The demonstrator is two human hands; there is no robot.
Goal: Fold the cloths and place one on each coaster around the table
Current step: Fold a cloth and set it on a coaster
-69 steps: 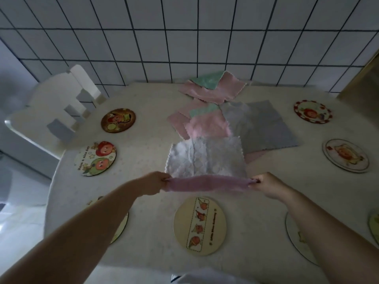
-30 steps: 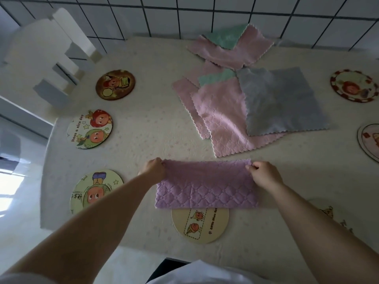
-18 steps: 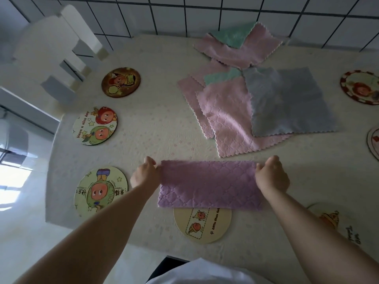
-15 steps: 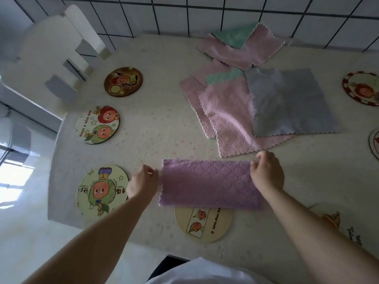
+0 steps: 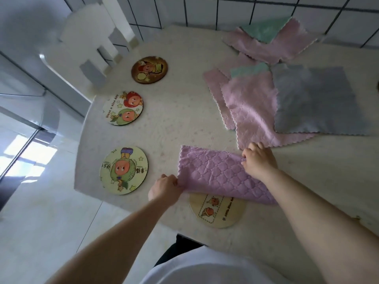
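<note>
So far: one cloth is in work and none has reached a coaster, as far as I can see.
Cloth in hand: the purple quilted cloth (image 5: 217, 173) lies as a folded strip on the bench (image 5: 180, 119), between my two hands, its near edge overlapping the top of the cream coaster (image 5: 217, 212).
Left hand: my left hand (image 5: 164, 188) pinches the strip's near left corner and lifts it off the bench, so that end curls up.
Right hand: my right hand (image 5: 257, 160) has its fingers curled onto the strip's far right edge, gripping and pinning it there.
Step, as I judge it: the second fold, carrying the left end across toward the right hand to make a smaller square.
Coasters to the left of my left hand: the green-figure coaster (image 5: 123, 170), the "Have a nice day" coaster (image 5: 123, 108) and the brown coaster (image 5: 149, 69), all bare.
Cloths waiting: beyond my right hand, a pink cloth (image 5: 252, 111) and a grey cloth (image 5: 313, 101) overlap; further off lie more pink cloths (image 5: 272, 46) and a mint-green one (image 5: 264, 30), all unfolded.
Left to do: finish this fold, set it on the cream coaster just beneath it, then fold and place the rest.
Other coasters: I cannot tell how many sit to my right, outside the view.
</note>
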